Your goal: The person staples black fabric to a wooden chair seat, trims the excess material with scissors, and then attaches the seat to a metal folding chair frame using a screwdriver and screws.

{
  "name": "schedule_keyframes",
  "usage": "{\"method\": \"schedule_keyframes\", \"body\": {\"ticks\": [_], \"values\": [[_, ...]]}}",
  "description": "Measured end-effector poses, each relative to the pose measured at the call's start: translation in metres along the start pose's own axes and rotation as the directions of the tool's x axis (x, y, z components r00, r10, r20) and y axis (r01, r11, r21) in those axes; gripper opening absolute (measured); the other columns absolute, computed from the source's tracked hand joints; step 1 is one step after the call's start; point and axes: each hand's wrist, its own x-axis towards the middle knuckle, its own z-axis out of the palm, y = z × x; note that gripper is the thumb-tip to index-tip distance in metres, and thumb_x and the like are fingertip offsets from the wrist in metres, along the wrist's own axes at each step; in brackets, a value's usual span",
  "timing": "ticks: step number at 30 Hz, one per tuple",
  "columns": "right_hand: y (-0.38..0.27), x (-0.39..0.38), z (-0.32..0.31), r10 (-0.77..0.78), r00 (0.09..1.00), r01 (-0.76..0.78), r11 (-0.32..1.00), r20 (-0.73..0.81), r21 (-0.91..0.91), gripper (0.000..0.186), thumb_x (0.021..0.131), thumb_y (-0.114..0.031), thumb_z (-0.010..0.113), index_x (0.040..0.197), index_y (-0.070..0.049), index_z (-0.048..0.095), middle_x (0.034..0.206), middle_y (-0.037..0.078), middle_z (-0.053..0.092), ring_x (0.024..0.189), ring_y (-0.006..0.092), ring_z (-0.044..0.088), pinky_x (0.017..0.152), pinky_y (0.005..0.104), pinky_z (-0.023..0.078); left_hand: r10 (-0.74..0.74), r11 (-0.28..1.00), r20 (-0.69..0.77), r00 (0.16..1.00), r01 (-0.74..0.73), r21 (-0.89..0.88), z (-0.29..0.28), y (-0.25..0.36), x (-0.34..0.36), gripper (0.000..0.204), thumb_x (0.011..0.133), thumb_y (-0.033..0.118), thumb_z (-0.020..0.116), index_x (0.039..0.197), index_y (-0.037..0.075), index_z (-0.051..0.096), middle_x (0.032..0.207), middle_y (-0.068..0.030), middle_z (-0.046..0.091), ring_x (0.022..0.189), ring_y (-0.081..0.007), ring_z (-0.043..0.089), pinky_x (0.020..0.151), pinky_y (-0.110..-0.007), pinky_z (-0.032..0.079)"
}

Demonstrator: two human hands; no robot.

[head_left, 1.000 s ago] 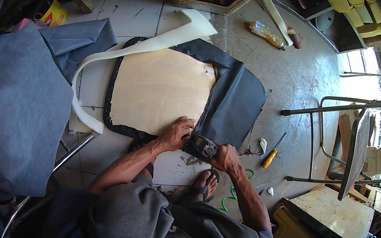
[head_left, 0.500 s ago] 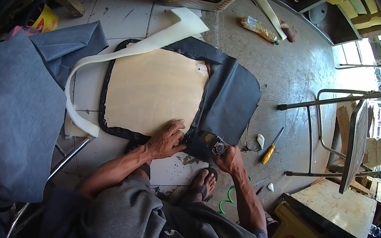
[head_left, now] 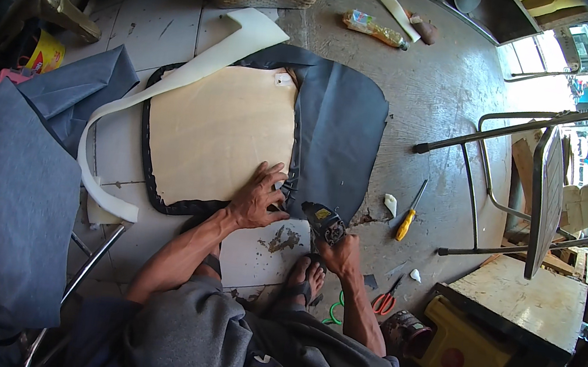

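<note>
A pale wooden panel lies on the floor in front of me, edged on its other sides by black upholstery material stapled down. A wide flap of black leatherette spreads out from its right side. My left hand rests on the panel's near right corner, fingers apart, thumb reaching toward the black edge. In my right hand is a dark staple gun, its nose just off the flap's near edge, to the right of my left hand. A strip of white foam lies across the panel's far left corner.
Grey-blue fabric drapes at the left. A yellow-handled screwdriver, orange-handled scissors and a green coiled hose lie right of me. Farther right are a metal-framed chair and a low table; a plastic bottle lies beyond.
The staple gun has drawn back from the black flap toward me and turned its nose leftward. The flap now lies flatter. My left hand stays at the panel's corner.
</note>
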Motion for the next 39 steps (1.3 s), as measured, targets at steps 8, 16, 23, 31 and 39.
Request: {"method": "schedule_keyframes", "body": {"ticks": [8, 16, 23, 31, 39], "values": [[-0.005, 0.001, 0.006, 0.055, 0.995, -0.051, 0.998, 0.087, -0.042, 0.036, 0.078, -0.026, 0.075, 0.103, -0.001, 0.075, 0.083, 0.027, 0.073, 0.082, 0.044, 0.074, 0.074, 0.0489, 0.059, -0.038, 0.991, 0.027, 0.999, 0.041, -0.127, 0.005, -0.004, 0.0, 0.016, 0.087, 0.013, 0.075, 0.082, 0.001, 0.066, 0.13, -0.0138, 0.056, 0.147, -0.033, 0.043, 0.128, -0.059, 0.021], [-0.017, 0.012, 0.013, -0.088, 0.991, 0.095, 0.993, 0.104, -0.066, 0.039, 0.077, -0.024, 0.077, 0.111, -0.004, 0.074, 0.089, 0.026, 0.074, 0.089, 0.0457, 0.072, 0.081, 0.0506, 0.059, 0.001, 0.977, -0.052, 0.999, -0.012, -0.215, 0.01, -0.015, 0.002, 0.008, 0.088, 0.002, 0.068, 0.084, -0.002, 0.062, 0.125, -0.0164, 0.057, 0.139, -0.035, 0.051, 0.127, -0.057, 0.026], [-0.031, 0.024, 0.025, -0.012, 0.987, 0.043, 0.98, 0.157, -0.193, 0.042, 0.074, -0.025, 0.078, 0.111, -0.005, 0.074, 0.087, 0.027, 0.073, 0.085, 0.0456, 0.073, 0.077, 0.0513, 0.06, 0.02, 0.993, 0.034, 0.999, -0.015, -0.12, 0.01, -0.019, 0.003, 0.007, 0.089, 0.002, 0.066, 0.089, -0.003, 0.063, 0.129, -0.0178, 0.056, 0.144, -0.0339, 0.046, 0.128, -0.054, 0.025], [-0.026, 0.02, 0.027, -0.054, 0.994, 0.063, 0.992, 0.091, -0.111, 0.044, 0.074, -0.026, 0.078, 0.113, -0.006, 0.075, 0.084, 0.026, 0.074, 0.083, 0.0448, 0.073, 0.077, 0.0514, 0.06, 0.009, 0.999, 0.121, 0.993, -0.004, -0.043, -0.015, -0.01, 0.0, 0.015, 0.087, 0.014, 0.075, 0.096, 0.004, 0.069, 0.139, -0.0148, 0.054, 0.149, -0.0345, 0.039, 0.129, -0.057, 0.021], [-0.031, 0.019, 0.017, -0.017, 0.992, 0.026, 0.997, 0.121, -0.071, 0.041, 0.076, -0.027, 0.077, 0.108, -0.002, 0.074, 0.085, 0.027, 0.073, 0.083, 0.0454, 0.073, 0.076, 0.0509, 0.059, -0.088, 0.993, 0.006, 0.996, 0.088, -0.078, -0.01, -0.011, 0.008, 0.006, 0.089, 0.013, 0.072, 0.091, 0.008, 0.074, 0.129, -0.008, 0.063, 0.144, -0.0296, 0.048, 0.128, -0.054, 0.023]]}}
